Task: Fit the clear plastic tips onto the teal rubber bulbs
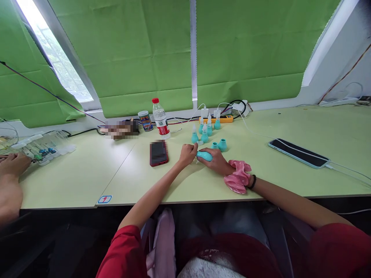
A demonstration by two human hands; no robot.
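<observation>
My right hand (216, 161) lies on the pale green table (87, 181) and grips a teal bulb-shaped piece (204, 155) lying on its side. My left hand (188, 153) is closed in a pinch at the left end of that piece, on a small clear tip (199, 143). Just beyond my hands stand several teal bulbs with clear nozzles (204, 135) and two teal caps (219, 145). A pink scrunchie (238, 177) and a black band sit on my right wrist.
A red phone (158, 153) lies left of my hands, a water bottle (161, 119) and a can (145, 120) behind it. A charging blue phone (298, 153) lies at the right. An orange power strip (222, 119) sits by the wall. Another person's hands (13, 164) work at the far left.
</observation>
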